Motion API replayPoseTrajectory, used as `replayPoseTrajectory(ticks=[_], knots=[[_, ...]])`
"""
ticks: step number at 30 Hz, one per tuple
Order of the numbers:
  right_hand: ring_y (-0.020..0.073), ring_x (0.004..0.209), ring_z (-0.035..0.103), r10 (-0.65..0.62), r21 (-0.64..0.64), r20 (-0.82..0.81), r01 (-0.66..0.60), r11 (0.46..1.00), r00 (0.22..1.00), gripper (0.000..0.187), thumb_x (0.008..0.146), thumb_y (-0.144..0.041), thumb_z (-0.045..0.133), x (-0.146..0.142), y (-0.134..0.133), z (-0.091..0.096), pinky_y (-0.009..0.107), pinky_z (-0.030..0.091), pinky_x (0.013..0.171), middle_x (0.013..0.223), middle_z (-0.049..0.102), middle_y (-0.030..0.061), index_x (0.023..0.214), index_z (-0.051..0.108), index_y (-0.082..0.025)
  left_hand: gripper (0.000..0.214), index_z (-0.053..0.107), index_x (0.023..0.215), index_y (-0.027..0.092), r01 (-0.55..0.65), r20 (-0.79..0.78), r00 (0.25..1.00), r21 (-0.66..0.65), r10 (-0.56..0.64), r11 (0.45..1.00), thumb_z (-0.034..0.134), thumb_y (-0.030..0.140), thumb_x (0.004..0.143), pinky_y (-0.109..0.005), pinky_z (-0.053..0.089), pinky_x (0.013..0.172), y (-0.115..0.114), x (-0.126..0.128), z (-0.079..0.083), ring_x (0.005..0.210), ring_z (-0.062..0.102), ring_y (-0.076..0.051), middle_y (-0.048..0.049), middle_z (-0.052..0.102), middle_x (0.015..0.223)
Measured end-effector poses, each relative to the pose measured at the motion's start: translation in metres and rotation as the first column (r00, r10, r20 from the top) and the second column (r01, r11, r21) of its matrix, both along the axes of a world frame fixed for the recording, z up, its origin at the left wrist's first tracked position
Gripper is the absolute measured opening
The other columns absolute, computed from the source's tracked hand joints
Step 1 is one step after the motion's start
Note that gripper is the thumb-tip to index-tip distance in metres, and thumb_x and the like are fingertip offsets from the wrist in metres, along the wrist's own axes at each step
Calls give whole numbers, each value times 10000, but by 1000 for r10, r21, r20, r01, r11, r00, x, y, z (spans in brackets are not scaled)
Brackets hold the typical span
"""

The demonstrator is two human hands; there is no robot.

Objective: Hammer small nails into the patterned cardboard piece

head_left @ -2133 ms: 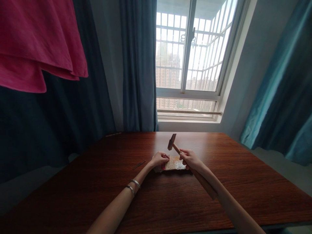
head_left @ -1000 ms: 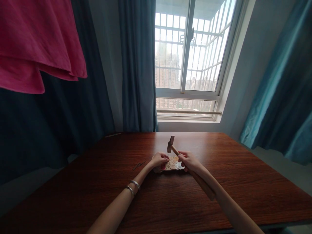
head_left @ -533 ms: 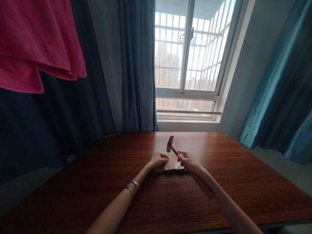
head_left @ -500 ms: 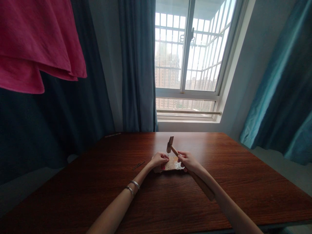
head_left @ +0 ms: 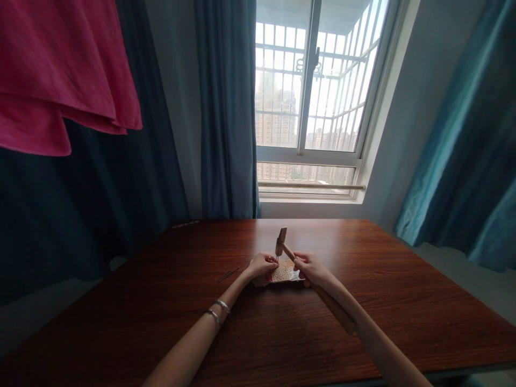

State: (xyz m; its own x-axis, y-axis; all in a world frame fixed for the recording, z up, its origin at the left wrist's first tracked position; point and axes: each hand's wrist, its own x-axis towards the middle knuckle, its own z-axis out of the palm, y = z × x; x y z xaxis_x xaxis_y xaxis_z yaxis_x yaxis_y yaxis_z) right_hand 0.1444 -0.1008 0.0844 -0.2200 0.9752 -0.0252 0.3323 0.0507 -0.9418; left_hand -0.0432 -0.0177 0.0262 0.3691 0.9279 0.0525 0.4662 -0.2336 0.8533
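Holding the hammer [head_left: 281, 243] just over a nail [head_left: 276, 259], right hand [head_left: 309, 269] wrapped round the handle, left hand [head_left: 261, 264] pinching that nail on the dotted board [head_left: 284, 271] mid-worktop [head_left: 161, 322]. Nail's barely in; spares [head_left: 229, 274] wait nearby.

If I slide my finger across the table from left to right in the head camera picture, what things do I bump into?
Loose nails → left hand → hammer head → right hand gripping the hammer handle.

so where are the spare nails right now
In the head view, the spare nails lie on the table, just left of the left hand.
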Motion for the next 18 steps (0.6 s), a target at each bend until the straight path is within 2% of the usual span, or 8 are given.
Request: replayPoseTrajectory(ticks=[3, 6, 18], knots=[[27, 407, 425, -14, 10, -18, 14, 1000, 1000, 367, 769, -310, 426, 0, -1, 1, 122, 366, 320, 670, 503, -12, 1106, 522, -200, 247, 678, 680, 114, 0, 4, 1000, -9, 0, 1000, 621, 323, 561, -217, 387, 525, -2, 0, 3, 587, 557, -150, -25, 638, 603], [32, 411, 441, -20, -2, 7, 20, 1000, 1000, 338, 763, -309, 432, -1, -1, -1, 130, 372, 323, 670, 513, -7, 1059, 547, -192, 246, 680, 682, 119, 2, 11, 1000, -16, -2, 1000, 625, 324, 558, -216, 387, 523, -3, 0, 4, 584, 558, -149, -25, 640, 607], [34, 405, 435, -23, -18, -49, 22, 1000, 999, 359, 752, -312, 445, -1, -2, -6, 129, 361, 306, 669, 502, -9, 1073, 543, -182, 285, 676, 708, 107, 12, 29, 1000, -27, -11, 1000, 625, 347, 563, -217, 384, 522, 7, 0, -10, 562, 546, -137, -24, 631, 607]])
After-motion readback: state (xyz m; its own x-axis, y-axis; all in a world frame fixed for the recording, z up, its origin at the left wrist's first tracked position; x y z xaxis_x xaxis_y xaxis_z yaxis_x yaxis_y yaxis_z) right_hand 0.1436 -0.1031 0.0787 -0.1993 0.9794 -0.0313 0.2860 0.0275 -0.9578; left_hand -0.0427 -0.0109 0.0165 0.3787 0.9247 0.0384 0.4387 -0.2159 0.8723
